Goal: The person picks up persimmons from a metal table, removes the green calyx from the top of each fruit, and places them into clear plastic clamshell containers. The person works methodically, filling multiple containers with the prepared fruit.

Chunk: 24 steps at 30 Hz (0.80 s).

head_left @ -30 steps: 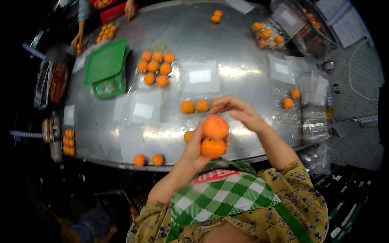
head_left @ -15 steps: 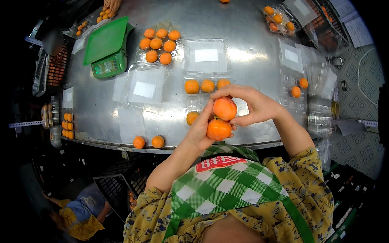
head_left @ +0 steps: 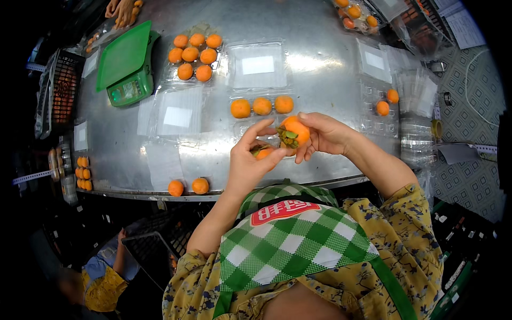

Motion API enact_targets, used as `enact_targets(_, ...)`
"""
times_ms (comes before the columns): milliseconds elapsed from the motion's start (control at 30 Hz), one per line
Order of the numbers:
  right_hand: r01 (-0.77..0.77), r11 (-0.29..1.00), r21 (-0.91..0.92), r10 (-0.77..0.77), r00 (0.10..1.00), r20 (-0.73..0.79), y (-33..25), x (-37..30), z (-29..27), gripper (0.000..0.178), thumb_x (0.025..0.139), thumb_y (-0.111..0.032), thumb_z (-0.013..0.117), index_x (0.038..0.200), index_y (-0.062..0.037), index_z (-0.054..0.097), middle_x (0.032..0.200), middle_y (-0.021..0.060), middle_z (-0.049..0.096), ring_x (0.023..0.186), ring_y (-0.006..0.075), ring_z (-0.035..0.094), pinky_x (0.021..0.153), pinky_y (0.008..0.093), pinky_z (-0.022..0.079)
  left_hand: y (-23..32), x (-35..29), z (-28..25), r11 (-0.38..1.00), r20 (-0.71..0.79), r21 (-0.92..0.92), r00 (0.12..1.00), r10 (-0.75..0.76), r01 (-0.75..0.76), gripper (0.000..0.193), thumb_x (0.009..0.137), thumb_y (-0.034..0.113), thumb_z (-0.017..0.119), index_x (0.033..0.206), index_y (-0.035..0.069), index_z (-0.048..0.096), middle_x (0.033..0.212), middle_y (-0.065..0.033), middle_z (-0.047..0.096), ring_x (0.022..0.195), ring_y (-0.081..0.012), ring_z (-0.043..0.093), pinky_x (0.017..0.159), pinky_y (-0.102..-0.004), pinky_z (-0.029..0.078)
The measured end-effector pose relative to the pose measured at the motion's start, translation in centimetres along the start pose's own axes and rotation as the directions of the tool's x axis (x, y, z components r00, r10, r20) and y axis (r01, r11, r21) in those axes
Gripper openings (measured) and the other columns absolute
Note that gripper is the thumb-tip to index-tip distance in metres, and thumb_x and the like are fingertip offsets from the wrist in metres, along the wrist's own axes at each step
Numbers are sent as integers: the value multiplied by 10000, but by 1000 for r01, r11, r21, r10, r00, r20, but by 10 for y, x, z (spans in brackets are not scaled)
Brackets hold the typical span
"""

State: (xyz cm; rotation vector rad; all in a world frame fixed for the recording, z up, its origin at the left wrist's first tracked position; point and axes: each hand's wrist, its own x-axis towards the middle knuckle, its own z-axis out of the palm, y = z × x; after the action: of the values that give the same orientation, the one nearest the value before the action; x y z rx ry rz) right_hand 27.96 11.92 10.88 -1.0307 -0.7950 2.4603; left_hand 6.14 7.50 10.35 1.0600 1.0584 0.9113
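My right hand (head_left: 328, 136) grips an orange persimmon (head_left: 300, 129), its green leafy calyx turned to the left. My left hand (head_left: 246, 162) curls its fingers and thumb around another persimmon (head_left: 264, 153), mostly hidden by the hand, with a bit of calyx showing. Both hands are close together over the near part of a clear plastic clamshell pack (head_left: 242, 125). Three persimmons (head_left: 262, 106) fill its far row. My hands cover much of the near row. Two loose persimmons (head_left: 200, 185) lie to the left by the table's front edge.
A full clamshell of persimmons (head_left: 190, 54) and a green scale (head_left: 125, 58) stand further left. At right, another pack (head_left: 373, 96) holds two persimmons beside stacked clear packs (head_left: 418, 96). Another person's hand (head_left: 124, 12) works at the far left. A black crate (head_left: 61, 88) stands at the left.
Both persimmons have been turned and drawn slightly apart, so the calyxes now show. My left hand has shifted left. The table scene has slid slightly left and up in view.
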Motion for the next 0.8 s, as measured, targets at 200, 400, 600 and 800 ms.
enact_targets(200,22,993,-118,-33,996,-85,1,5,8,574,885,-523,557,1116,2,548,901,123,651,680,185,688,539,242,533,1,1,10,912,-32,353,971,236,-211,673,634,170,827,1230,41,542,1102,-117,595,870,-194,622,726,-302,523)
enact_targets(400,109,932,-345,-159,980,-120,6,8,11,476,887,-482,586,1030,-28,589,838,77,647,661,146,669,562,231,511,-1,0,11,851,-47,434,936,350,-296,617,633,173,831,1172,31,568,1070,-109,593,853,-195,617,714,-304,520)
enact_targets(600,89,965,-246,-122,985,-122,-12,-5,30,373,934,-372,546,1072,-28,587,853,58,653,693,144,666,605,228,508,-3,-7,9,901,-103,292,926,363,-320,584,621,120,831,1145,32,590,1082,-106,588,882,-212,615,733,-314,517)
enact_targets(800,388,818,-425,-384,918,99,-11,-9,25,414,903,-203,588,1256,-14,485,1089,95,608,1015,157,599,851,285,485,-1,-6,10,672,-83,529,756,649,-518,611,591,93,840,1148,52,594,1028,-106,610,892,-259,620,738,-324,522)
